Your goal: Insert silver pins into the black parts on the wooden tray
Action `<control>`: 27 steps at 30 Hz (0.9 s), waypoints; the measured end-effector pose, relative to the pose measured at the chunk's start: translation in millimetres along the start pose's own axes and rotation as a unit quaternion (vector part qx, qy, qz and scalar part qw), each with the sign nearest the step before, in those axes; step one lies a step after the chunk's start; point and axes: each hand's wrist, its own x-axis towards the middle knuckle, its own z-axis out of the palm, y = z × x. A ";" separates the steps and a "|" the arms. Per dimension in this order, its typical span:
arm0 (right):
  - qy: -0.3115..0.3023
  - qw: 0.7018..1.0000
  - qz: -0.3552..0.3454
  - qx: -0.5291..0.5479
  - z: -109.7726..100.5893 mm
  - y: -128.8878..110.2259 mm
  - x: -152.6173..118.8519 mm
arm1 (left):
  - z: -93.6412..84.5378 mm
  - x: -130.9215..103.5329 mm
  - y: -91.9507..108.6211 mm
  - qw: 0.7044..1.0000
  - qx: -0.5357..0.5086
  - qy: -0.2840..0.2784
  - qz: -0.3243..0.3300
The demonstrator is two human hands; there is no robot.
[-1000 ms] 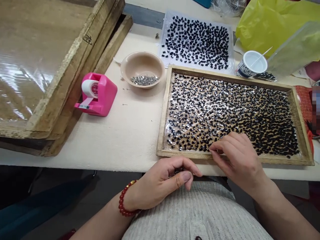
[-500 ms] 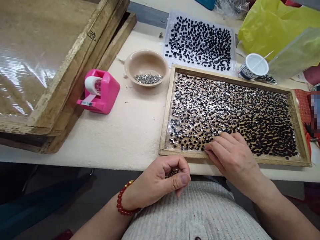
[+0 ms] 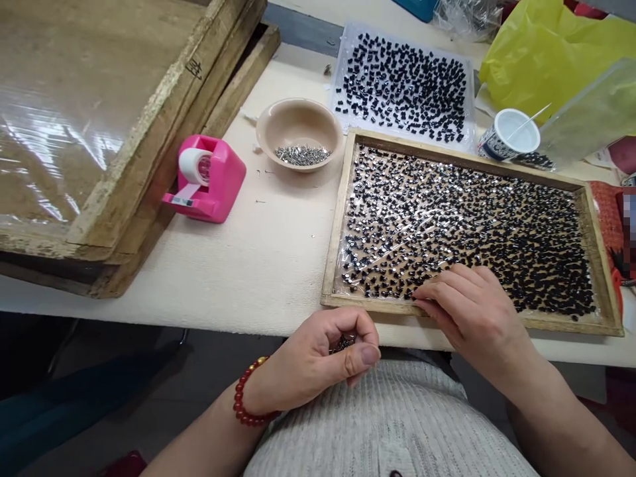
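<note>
Pieces (image 3: 527, 252) in the tray (image 3: 334, 228) lie beside the right hand's fingers (image 3: 428, 289), grip unclear; outside the tray, the left hand (image 3: 322, 361) cups metal bits (image 3: 342, 342), tighter than earlier

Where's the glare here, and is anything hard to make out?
Head view: glare streaks the clear film on the stacked frames; glints dot the black pieces in the wooden tray; a patch at the right edge is pixelated; small bits in the left hand sit in shadow, hard to distinguish.
</note>
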 end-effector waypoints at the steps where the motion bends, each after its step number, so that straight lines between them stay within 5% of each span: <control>1: 0.007 1.000 -0.001 0.022 -1.5 -1.1 1.3 | 0.1 -0.3 0.5 1.000 0.003 -0.004 -0.001; 6: 0.019 0.992 -0.033 0.118 1.3 -16.0 25.7 | 0.6 -2.0 4.7 0.999 0.043 -0.022 -0.010; 14: -0.006 0.996 -0.088 0.021 21.0 -37.4 73.3 | -2.8 -7.0 4.6 0.997 0.077 -0.031 0.002; 27: -0.001 0.994 -0.056 -0.093 33.3 -52.8 76.9 | -10.6 -13.4 1.7 0.997 0.064 -0.041 0.017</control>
